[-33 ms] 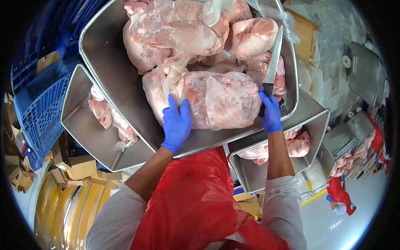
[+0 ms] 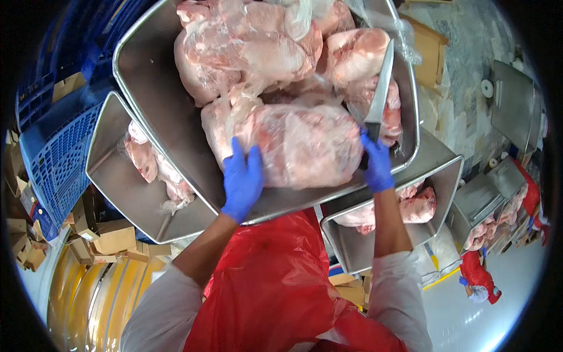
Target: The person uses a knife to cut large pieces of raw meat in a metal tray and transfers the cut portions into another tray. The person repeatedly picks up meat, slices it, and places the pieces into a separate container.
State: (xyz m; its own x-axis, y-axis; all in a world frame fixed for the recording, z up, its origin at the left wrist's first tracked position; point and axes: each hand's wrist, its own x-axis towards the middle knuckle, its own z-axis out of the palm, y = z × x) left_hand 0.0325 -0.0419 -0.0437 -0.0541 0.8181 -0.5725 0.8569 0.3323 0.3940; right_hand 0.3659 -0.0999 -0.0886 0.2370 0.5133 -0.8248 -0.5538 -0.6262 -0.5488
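A large wrapped block of pale pink meat [image 2: 311, 144] lies near the front wall of a deep metal tub [image 2: 155, 117], in clear plastic film. At its near left side is my left hand [image 2: 242, 179], blue-gloved, the fingers apart and pressed against the film as it holds the block. On the block's right end, my right hand [image 2: 378, 163] is closed round the dark handle of a knife [image 2: 381, 91]. The blade points up and away, over more meat. Behind the block are several big meat pieces [image 2: 246, 53], partly covered by loose film. The right fingertips are partly hidden.
Below the big tub stand a left metal bin [image 2: 111, 158] and a right metal bin [image 2: 352, 252], both holding meat. Blue plastic pallets [image 2: 61, 164] and cardboard boxes [image 2: 114, 234] are at left. A person in a red apron [image 2: 478, 276] is at far right.
The meat block has shifted slightly toward me, its right end a little left. Both hands have moved slightly down and left, the knife coming along in the right one.
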